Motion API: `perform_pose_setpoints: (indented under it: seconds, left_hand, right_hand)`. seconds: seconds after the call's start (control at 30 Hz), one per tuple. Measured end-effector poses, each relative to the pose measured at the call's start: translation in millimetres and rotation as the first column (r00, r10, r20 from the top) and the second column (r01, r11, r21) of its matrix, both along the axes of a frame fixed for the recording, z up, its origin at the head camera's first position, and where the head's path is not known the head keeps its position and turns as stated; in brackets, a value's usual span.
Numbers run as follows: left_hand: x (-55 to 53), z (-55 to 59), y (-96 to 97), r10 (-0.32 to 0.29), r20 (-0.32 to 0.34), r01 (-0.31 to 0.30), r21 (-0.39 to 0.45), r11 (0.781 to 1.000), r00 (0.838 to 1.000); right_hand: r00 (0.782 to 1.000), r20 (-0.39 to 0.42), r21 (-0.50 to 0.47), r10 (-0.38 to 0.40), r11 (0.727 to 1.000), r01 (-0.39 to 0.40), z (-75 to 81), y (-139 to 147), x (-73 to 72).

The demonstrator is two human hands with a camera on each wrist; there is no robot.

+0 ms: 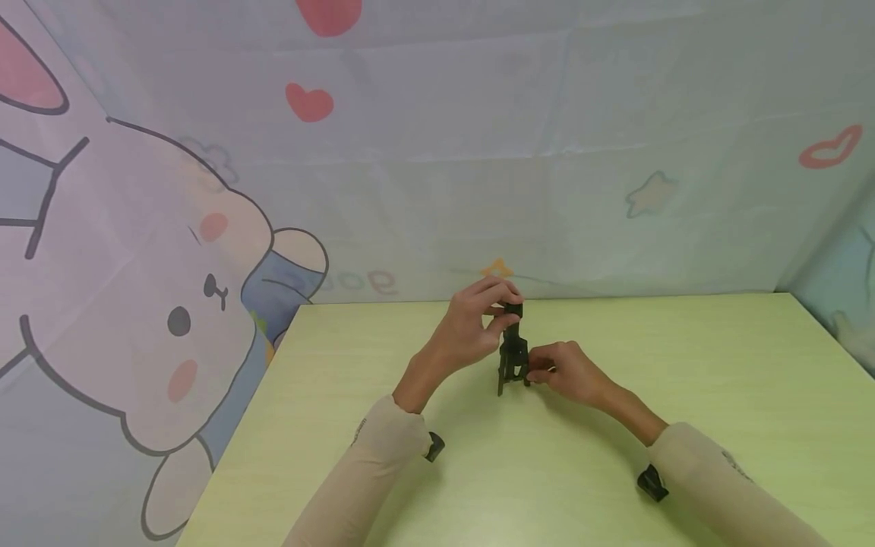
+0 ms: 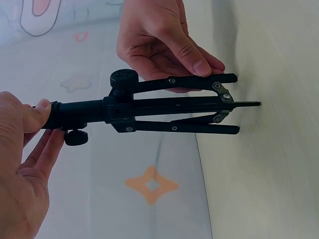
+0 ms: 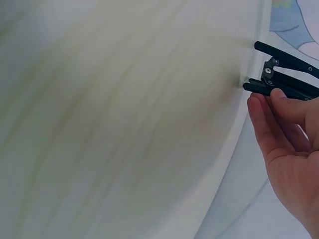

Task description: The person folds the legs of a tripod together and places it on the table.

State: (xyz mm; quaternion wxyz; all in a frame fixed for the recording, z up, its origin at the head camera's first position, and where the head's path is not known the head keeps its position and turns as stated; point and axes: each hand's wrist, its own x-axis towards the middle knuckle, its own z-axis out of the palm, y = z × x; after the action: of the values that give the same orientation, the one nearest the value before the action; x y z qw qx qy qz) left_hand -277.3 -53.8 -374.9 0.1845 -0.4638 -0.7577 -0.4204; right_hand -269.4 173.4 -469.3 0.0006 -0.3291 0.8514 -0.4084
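Together, left grip (image 1: pixel 472 323), right grip (image 1: pixel 573 374) hold tripod (image 2: pixel 154 105).

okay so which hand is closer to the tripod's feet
The right. The right hand pinches one leg just above its foot; the left hand grips the tripod near its top.

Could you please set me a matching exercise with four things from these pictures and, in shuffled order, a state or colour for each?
Column one:
1. Left hand
2. Table
3. Tripod
4. Right hand

Column two:
A. Black
B. Pinches one leg
C. Grips the upper end
D. Pale yellow-green in the head view

Right pairs: 1-C, 2-D, 3-A, 4-B
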Motion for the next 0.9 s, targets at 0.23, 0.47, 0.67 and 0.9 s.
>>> perform_pose_setpoints:
  seconds: [0.23,0.47,0.67,0.9]
  left_hand:
    - [1.0,-3.2,-0.3,-0.002,-0.002,0.002,0.028,1.000,1.000]
    - [2.0,-5.7,3.0,0.057,-0.044,-0.056,0.033,0.998,0.997]
    - [3.2,-5.9,4.7,0.104,-0.088,-0.100,0.045,0.994,0.991]
    - [5.7,-4.8,5.3,0.136,-0.103,-0.135,0.023,0.991,0.985]
  right_hand:
    - [1.000,0.019,-0.012,-0.005,1.000,0.005,-4.1,0.7,-0.3]
    - [1.000,0.006,-0.030,-0.004,1.000,0.004,-4.1,0.8,1.1]
    - [0.999,0.044,-0.058,0.011,0.998,-0.009,-3.4,-0.9,4.8]
    - [0.998,0.062,-0.067,0.022,0.998,-0.017,-2.1,-0.3,7.6]
